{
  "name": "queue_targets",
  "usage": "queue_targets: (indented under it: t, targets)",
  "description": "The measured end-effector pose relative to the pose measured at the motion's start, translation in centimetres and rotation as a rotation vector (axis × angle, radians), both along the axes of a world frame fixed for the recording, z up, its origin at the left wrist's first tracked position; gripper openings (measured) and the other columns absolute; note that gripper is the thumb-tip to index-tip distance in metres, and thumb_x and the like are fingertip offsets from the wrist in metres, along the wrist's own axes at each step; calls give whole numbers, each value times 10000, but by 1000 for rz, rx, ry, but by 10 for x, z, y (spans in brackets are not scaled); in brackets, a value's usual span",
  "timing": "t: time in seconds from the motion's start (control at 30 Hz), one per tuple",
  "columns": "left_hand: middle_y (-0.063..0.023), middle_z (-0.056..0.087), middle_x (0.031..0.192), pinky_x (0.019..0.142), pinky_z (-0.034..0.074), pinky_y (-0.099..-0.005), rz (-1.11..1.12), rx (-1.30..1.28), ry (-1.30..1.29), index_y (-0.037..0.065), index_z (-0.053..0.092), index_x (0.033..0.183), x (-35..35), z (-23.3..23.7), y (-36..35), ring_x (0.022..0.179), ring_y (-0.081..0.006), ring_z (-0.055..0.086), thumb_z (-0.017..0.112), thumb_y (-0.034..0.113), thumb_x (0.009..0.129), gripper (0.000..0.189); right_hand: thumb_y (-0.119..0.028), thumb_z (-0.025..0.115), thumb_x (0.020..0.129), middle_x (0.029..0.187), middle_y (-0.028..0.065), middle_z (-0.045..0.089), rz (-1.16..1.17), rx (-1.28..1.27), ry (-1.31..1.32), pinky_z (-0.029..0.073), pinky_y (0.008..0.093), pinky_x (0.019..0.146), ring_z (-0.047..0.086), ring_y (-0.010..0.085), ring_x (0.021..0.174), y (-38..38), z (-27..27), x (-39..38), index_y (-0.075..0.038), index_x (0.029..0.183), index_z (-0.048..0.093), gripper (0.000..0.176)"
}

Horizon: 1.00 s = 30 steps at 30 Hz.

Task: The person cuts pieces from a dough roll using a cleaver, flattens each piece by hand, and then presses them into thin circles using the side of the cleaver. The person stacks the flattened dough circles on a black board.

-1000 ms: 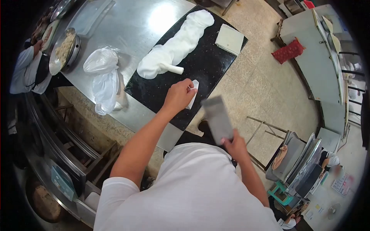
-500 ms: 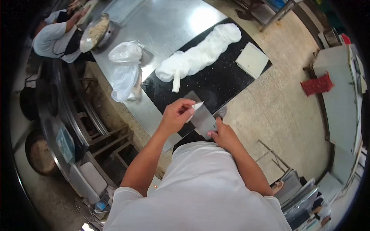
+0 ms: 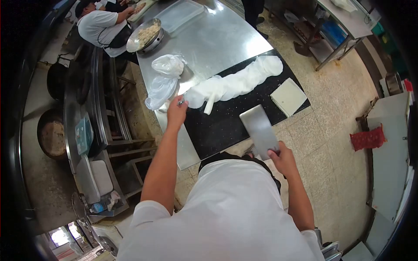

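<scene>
My right hand (image 3: 283,160) is wrapped round the handle of a broad metal cleaver (image 3: 260,128), its blade over the edge of a black board (image 3: 217,135). At the board's left edge, my left hand (image 3: 177,112) is closed on something small that I cannot make out. Just beyond it a long row of overlapping thin white wrappers (image 3: 237,81) lies across the board. A rolled white piece (image 3: 210,103) sticks out from the row's near side. On the board's right corner rests a stack of square white sheets (image 3: 288,97).
A steel table (image 3: 209,32) carries a bowl of filling (image 3: 148,35), plastic bags (image 3: 164,80) and a clear tray (image 3: 180,15). A person (image 3: 102,24) works at the far left. Metal racks (image 3: 102,108) stand left; a red sack (image 3: 368,138) hangs right.
My left hand has moved away from the cleaver blade to the board's left edge. The cleaver has swung to the right with my right hand. The camera view has shifted.
</scene>
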<state>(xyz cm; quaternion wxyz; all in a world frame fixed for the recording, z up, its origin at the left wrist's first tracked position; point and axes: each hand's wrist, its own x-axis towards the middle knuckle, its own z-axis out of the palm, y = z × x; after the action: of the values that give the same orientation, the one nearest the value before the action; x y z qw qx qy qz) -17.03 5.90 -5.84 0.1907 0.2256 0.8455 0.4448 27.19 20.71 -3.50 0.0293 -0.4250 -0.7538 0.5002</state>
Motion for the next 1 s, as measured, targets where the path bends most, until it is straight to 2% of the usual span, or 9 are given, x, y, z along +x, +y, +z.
queue_targets:
  t: [0.07,0.13,0.3,0.4,0.53,0.7,0.77,0.87,1.0]
  targets:
    - [-68,669,1124,719,521,-332,-132,-85,233,17,620,1249,11,-30,-8,755,-166,611,767,264,937,424,-177,730,946,811,192,723,-125,58,115,545,387,654,720,268,712,10,27,8,36,1101,616,287]
    - [-145,670,1002,800,537,-399,-110,-75,259,2,650,1119,70,10,6,812,-295,652,798,261,899,371,-238,701,1003,770,24,624,-325,-86,433,463,276,565,565,108,603,17,31,14,4,1059,625,260]
    - [-163,658,976,800,532,-450,-201,-66,521,19,632,1076,91,-19,16,878,-346,654,819,260,866,370,-319,630,1050,767,27,563,-644,-143,897,477,293,558,574,123,602,61,-5,-34,-37,1056,564,290]
    - [-145,666,931,741,539,-415,-193,-53,542,19,638,1084,77,-26,13,776,-309,647,818,247,860,367,-243,581,1056,752,27,551,-857,-562,550,486,301,520,556,138,566,73,-35,-57,-85,1073,529,167]
    - [-135,675,885,709,541,-433,-217,-15,416,29,653,1031,53,-4,-14,763,-317,670,793,195,871,270,-232,550,1059,711,16,537,-866,-509,488,451,288,446,517,126,504,29,-20,-66,-99,1041,498,143]
    - [-138,679,892,700,543,-437,-340,57,347,44,662,998,27,-16,-69,793,-334,677,786,127,850,210,-164,561,1025,689,65,567,-537,-302,162,488,339,454,609,189,523,-71,19,-100,-76,1047,528,97]
    - [-124,668,868,679,552,-390,-389,129,443,38,679,985,21,-23,-78,749,-298,677,803,106,845,199,-149,539,1020,767,155,632,60,404,-58,551,441,559,696,327,642,-109,39,-127,-47,1072,540,115]
    - [-134,639,864,702,536,-465,-445,117,418,44,645,935,15,-21,-83,811,-362,658,779,96,817,187,-144,522,1008,916,222,671,304,442,-333,569,519,690,710,428,796,-149,68,-178,-37,1119,554,157]
    - [-142,622,869,704,528,-481,-485,114,391,40,631,905,5,-23,-81,812,-377,649,748,96,814,158,-167,631,967,959,235,651,326,378,-406,552,559,693,690,459,824,-160,53,-208,-46,1046,504,193]
